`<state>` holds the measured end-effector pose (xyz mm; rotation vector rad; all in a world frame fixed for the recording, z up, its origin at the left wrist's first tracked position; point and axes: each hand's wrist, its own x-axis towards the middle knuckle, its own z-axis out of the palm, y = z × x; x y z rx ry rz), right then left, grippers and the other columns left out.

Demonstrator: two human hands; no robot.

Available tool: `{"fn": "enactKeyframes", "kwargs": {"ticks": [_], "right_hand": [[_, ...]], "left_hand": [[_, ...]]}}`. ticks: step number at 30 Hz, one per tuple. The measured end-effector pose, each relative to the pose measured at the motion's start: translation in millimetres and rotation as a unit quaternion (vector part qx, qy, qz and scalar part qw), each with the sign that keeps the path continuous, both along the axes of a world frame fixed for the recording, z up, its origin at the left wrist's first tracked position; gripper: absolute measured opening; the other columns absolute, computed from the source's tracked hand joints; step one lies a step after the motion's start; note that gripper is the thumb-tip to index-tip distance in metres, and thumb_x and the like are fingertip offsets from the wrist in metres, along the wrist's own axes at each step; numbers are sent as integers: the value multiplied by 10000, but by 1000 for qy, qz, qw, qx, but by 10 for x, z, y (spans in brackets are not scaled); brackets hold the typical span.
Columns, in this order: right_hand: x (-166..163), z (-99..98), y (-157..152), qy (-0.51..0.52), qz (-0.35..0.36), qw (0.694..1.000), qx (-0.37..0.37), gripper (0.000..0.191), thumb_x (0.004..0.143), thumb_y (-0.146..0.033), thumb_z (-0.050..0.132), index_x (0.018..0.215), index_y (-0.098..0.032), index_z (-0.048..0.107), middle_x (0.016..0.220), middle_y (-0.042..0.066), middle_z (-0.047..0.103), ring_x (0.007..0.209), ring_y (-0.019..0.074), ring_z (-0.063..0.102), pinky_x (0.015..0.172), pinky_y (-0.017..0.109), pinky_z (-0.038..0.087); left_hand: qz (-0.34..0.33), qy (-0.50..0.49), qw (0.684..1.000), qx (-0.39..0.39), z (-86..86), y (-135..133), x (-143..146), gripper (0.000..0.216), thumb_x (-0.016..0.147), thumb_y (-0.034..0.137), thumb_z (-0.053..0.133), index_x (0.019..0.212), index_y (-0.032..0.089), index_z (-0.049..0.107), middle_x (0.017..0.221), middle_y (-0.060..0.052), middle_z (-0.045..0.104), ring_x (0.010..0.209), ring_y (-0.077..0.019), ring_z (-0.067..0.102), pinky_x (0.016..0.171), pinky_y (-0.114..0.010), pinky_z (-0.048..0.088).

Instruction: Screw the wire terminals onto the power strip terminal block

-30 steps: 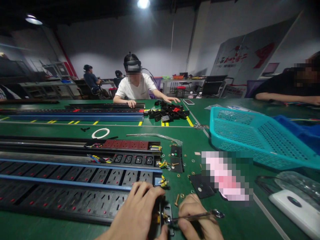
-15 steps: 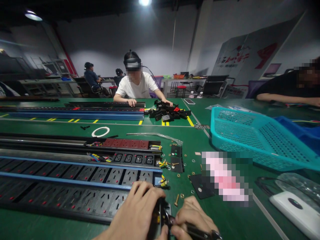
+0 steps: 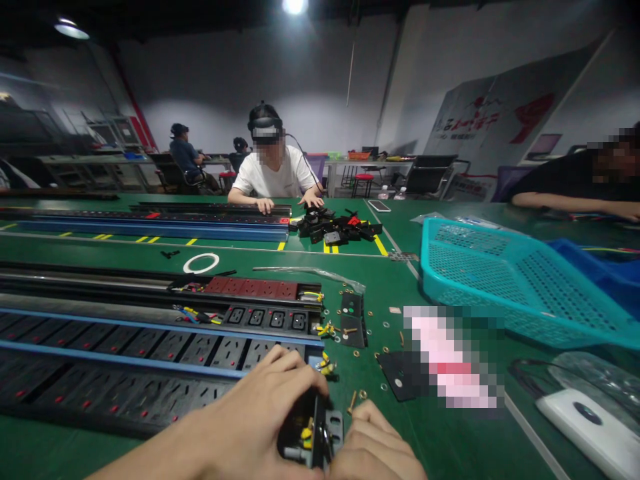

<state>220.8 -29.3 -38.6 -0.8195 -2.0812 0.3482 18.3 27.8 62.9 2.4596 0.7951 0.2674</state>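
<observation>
My left hand (image 3: 260,417) is wrapped round the right end of the nearest power strip (image 3: 125,393), a long black one with rows of sockets and small red parts. At that end a metal end plate with slots (image 3: 334,427) stands out past the fingers, with yellow wire ends (image 3: 307,433) inside the opening. My right hand (image 3: 373,447) is closed right beside the plate, its fingers around a dark, shiny tool (image 3: 327,443) that is mostly hidden. Close to that hand lies a brass screw (image 3: 352,401) among nuts and washers.
Behind lie more strips, one with dark red sockets (image 3: 253,287). Black plates (image 3: 397,375), a turquoise basket (image 3: 500,313) and a white device (image 3: 575,420) are on the right. Across the table a person (image 3: 273,167) sits by a heap of black parts (image 3: 335,225).
My right hand has turned, and the dark tool's handle that showed below it is now hidden. More of the end plate shows. The person opposite has drawn one hand back from the heap.
</observation>
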Motion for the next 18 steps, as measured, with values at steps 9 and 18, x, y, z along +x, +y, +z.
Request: {"fn": "enactKeyframes", "kwargs": {"ticks": [9,18], "right_hand": [[-92,179,65,18,-14,997,73,568,1097,-348,275,683,-253,651,515,-34,639,461,118,527,558,285,388],[-54,310,199,100,-24,994,39,334,959,-478,602,762,-211,644,494,-31,595,429,122,512,495,272,389]], "left_hand": [[-28,-21,999,-5,-70,101,20,475,616,373,814,997,228,570,919,-2,596,851,-207,521,806,-341,417],[-52,-13,998,12,-45,89,41,387,654,360,797,920,229,548,880,24,616,830,-197,513,775,-322,386]]}}
